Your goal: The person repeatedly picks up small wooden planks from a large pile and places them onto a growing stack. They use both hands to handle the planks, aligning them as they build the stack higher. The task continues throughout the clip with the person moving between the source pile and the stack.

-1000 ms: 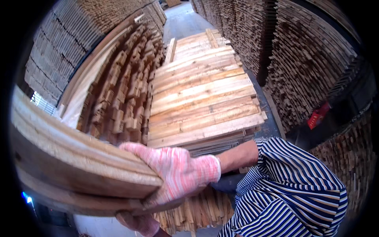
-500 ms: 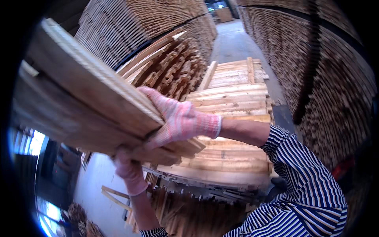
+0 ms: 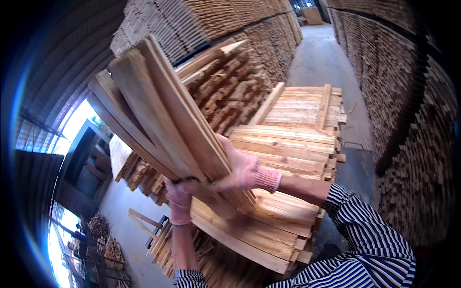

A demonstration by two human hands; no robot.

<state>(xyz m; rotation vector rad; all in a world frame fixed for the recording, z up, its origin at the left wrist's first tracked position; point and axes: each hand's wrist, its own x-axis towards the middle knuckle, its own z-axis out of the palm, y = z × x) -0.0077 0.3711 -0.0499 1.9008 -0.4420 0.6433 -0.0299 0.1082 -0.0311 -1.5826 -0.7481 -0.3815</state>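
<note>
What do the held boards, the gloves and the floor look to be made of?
Boards: wood, apparently bare and unpainted; pale brown faces, darker streaks and no visible gloss.
Gloves: likely knitted fabric, pink and matte; the cuff looks ribbed, but blur hides the weave, so a coating can't be ruled out.
Floor: probably concrete; grey, hard-looking and fairly smooth.

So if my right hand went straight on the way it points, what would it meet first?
Your gloved right hand would first meet the wooden boards in its grip; depth beyond them is unclear.
</note>
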